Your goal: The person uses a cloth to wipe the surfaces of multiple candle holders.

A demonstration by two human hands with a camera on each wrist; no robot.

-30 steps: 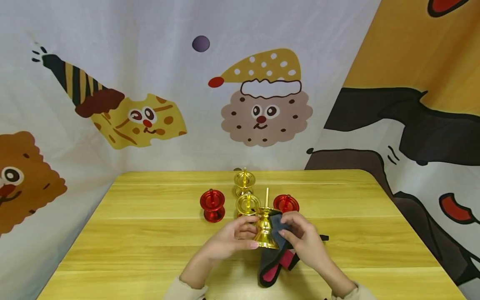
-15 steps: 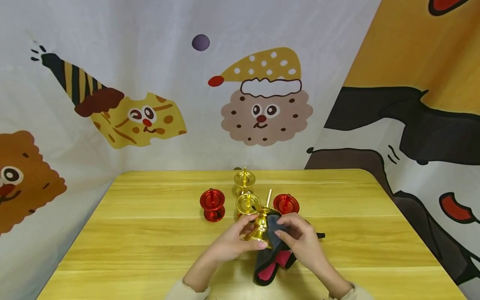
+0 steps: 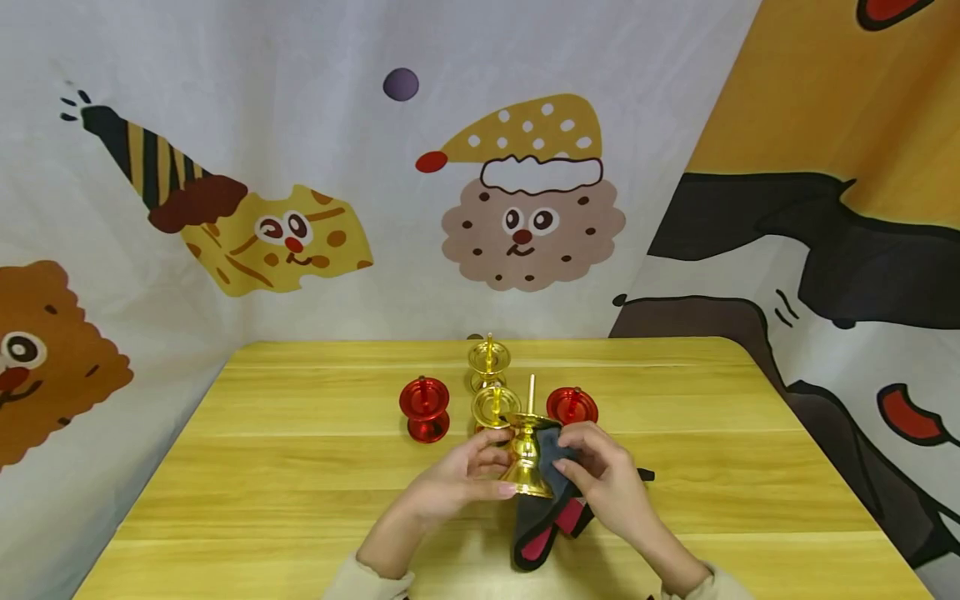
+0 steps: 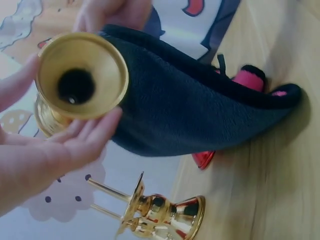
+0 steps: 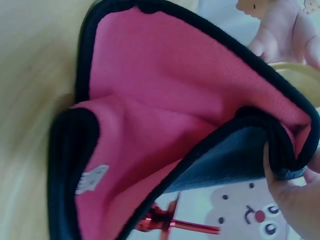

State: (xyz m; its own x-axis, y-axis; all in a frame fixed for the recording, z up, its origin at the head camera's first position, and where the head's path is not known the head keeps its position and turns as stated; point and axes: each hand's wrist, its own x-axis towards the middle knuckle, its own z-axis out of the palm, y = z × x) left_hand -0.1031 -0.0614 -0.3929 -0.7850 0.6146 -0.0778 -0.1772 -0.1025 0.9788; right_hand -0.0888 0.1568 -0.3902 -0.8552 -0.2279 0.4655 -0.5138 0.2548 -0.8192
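I hold the gold spiked candlestick (image 3: 527, 458) almost upright in my left hand (image 3: 456, 479), above the near half of the table (image 3: 285, 475), while my right hand (image 3: 611, 477) pinches the dark grey cloth (image 3: 552, 467) (pink lining (image 5: 145, 60) showing) against the candlestick's right side.

The small white label (image 5: 92, 179) on the black-edged pink-and-grey soft cloth (image 5: 155, 65) is too blurred for reading.

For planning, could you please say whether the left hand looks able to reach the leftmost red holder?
Probably yes: nothing stands between the left hand and that red holder, but the hand must likely release the held gold holder first.
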